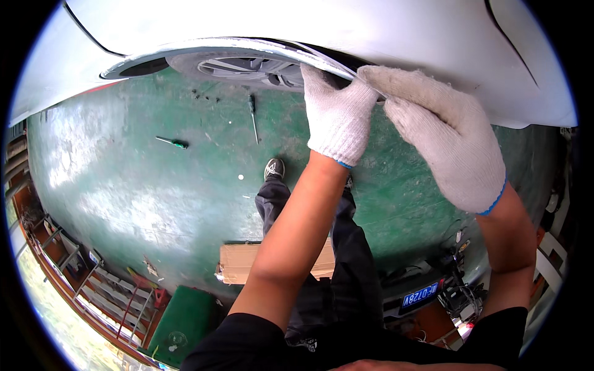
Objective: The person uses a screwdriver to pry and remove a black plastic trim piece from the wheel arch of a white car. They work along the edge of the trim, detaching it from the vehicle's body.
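Both my hands wear white knit gloves with blue cuff edging. They work at the wheel arch edge (235, 43) of a silver-white car. My left hand (339, 117) is closed at the arch edge above the wheel (253, 69), its thumb up against the lip and its other fingertips hidden. Just right of it, my right hand (442, 133) pinches a thin pale strip (331, 60) between thumb and fingers. This strip runs along the arch and stands slightly apart from the body near my hands. What lies behind the arch lip is dark and hidden.
On the green floor (204, 204) lie a long screwdriver (253, 117) and a shorter green-handled one (172, 142), with small dark pieces near the wheel. Flattened cardboard (238, 263) lies by my legs. Behind are a green box (185, 324), metal racks and a bumper with a blue plate (421, 295).
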The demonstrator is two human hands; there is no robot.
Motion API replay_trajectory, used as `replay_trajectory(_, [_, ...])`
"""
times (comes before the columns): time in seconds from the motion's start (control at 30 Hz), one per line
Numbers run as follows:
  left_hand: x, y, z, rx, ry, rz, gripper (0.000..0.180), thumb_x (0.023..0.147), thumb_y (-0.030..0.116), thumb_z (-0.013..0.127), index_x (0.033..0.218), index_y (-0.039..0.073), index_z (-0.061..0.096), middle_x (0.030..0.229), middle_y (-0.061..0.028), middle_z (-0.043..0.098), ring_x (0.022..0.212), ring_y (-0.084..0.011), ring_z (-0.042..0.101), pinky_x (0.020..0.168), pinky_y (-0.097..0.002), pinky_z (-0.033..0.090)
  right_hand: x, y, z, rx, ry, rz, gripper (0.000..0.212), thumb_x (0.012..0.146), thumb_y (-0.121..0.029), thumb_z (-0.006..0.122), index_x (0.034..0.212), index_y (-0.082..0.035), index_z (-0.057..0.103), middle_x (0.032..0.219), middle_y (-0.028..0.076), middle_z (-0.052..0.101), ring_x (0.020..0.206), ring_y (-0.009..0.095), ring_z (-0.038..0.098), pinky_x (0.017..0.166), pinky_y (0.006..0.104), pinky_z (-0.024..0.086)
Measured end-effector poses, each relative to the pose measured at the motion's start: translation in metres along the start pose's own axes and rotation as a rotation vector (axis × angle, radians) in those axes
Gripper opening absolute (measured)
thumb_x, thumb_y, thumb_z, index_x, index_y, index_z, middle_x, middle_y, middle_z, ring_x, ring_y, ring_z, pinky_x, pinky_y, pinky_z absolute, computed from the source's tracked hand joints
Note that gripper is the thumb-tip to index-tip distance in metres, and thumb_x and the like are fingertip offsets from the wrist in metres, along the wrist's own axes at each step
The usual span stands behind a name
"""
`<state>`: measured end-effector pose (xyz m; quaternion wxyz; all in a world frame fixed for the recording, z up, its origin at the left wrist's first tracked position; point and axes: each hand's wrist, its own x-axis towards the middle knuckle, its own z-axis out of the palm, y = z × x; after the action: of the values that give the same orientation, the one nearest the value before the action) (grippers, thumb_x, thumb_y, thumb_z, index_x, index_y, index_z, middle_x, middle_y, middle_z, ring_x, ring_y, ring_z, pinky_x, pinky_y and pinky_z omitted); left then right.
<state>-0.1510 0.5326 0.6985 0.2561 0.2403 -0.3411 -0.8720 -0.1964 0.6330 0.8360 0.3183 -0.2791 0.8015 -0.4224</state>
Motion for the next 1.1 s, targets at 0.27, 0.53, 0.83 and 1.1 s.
replay_trajectory(0.27, [0.002, 0.003, -0.004, 0.005, 0.005, -0.058, 0.056, 0.087, 0.002, 0.081, 0.132, -0.004, 0.047, 0.119, -0.0131, 0.067, 0.107, -0.0201, 0.066, 0.097, -0.0349, 0.056, 0.008, -0.007, -0.010, -0.142, -0.087, -0.063, 0.039, 0.104, -0.003, 0.055, 0.141, 0.001, 0.065, 0.134, 0.014, 0.072, 0.124, 0.020, 0.067, 0.110, 0.0319, 0.050])
replay_trajectory(0.53, [0.001, 0.002, -0.007, -0.026, -0.040, -0.036, 0.055, 0.087, 0.003, 0.082, 0.131, -0.002, 0.050, 0.118, -0.0114, 0.067, 0.105, -0.0189, 0.066, 0.095, -0.0342, 0.056, -0.001, -0.006, -0.008, -0.148, -0.051, -0.019, 0.038, 0.105, -0.005, 0.055, 0.141, 0.001, 0.066, 0.131, 0.013, 0.073, 0.121, 0.018, 0.067, 0.108, 0.0302, 0.050])
replay_trajectory(0.83, [0.000, 0.004, -0.003, -0.011, 0.004, -0.077, 0.057, 0.086, 0.000, 0.082, 0.133, -0.002, 0.049, 0.121, -0.0120, 0.067, 0.109, -0.0195, 0.066, 0.099, -0.0353, 0.055, 0.003, -0.013, -0.004, -0.017, -0.023, 0.041, 0.037, 0.104, -0.004, 0.057, 0.139, 0.001, 0.067, 0.129, 0.012, 0.073, 0.120, 0.018, 0.067, 0.106, 0.0294, 0.051])
replay_trajectory(1.1, [-0.003, 0.003, -0.004, -0.028, 0.011, -0.076, 0.042, 0.091, -0.005, 0.073, 0.129, 0.004, 0.056, 0.117, -0.0105, 0.067, 0.107, -0.0243, 0.068, 0.094, -0.0371, 0.058, 0.010, -0.001, -0.014, -0.276, -0.059, -0.214, 0.036, 0.102, -0.001, 0.059, 0.137, 0.000, 0.069, 0.115, 0.015, 0.075, 0.105, 0.019, 0.071, 0.092, 0.0291, 0.055])
